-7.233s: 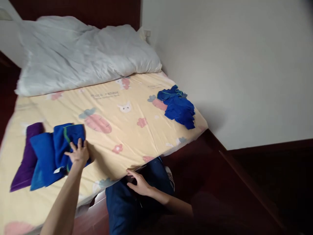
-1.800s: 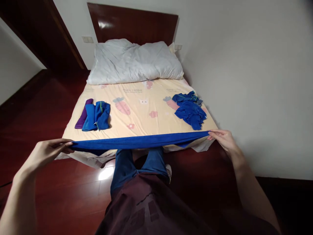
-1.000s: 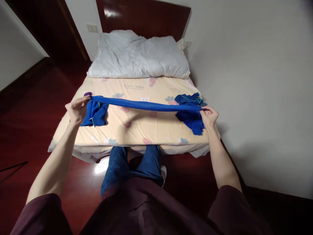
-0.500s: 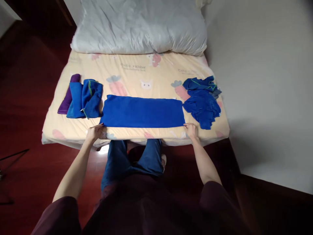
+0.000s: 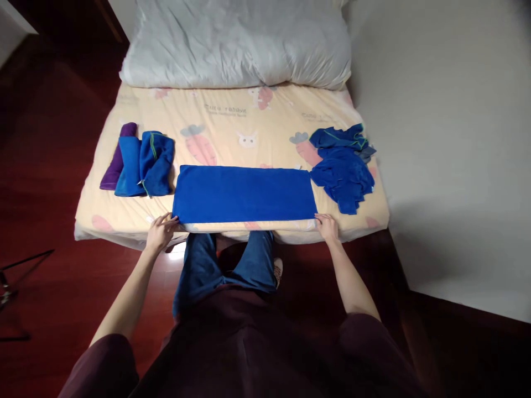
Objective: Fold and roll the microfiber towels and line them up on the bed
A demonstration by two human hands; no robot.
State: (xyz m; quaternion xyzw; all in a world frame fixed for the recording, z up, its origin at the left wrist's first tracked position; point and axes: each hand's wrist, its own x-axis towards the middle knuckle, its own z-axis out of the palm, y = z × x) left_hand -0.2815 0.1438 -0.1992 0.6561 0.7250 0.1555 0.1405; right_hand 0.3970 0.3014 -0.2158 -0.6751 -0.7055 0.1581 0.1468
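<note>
A blue towel (image 5: 244,194) lies flat as a long rectangle across the front of the bed. At its near left corner, my left hand (image 5: 161,232) pinches the cloth between thumb and fingers. My right hand (image 5: 327,226) grips the near right corner in the same way. Left of the towel lie rolled or folded cloths: a purple one (image 5: 118,160), a blue one (image 5: 129,168) and a darker blue one with green edging (image 5: 158,166). To the right is a crumpled heap of blue cloths (image 5: 344,174), with a green-edged one on its far side.
The bed (image 5: 249,119) has a pale yellow sheet printed with carrots and rabbits. A bunched grey-white quilt (image 5: 236,44) covers its far end. A white wall (image 5: 448,143) stands on the right. Dark legs of a stand (image 5: 25,260) show on the red floor at left.
The towel has shifted slightly towards me, its near edge now closer to the bed's front edge. Both hands moved with it, still at the corners.
</note>
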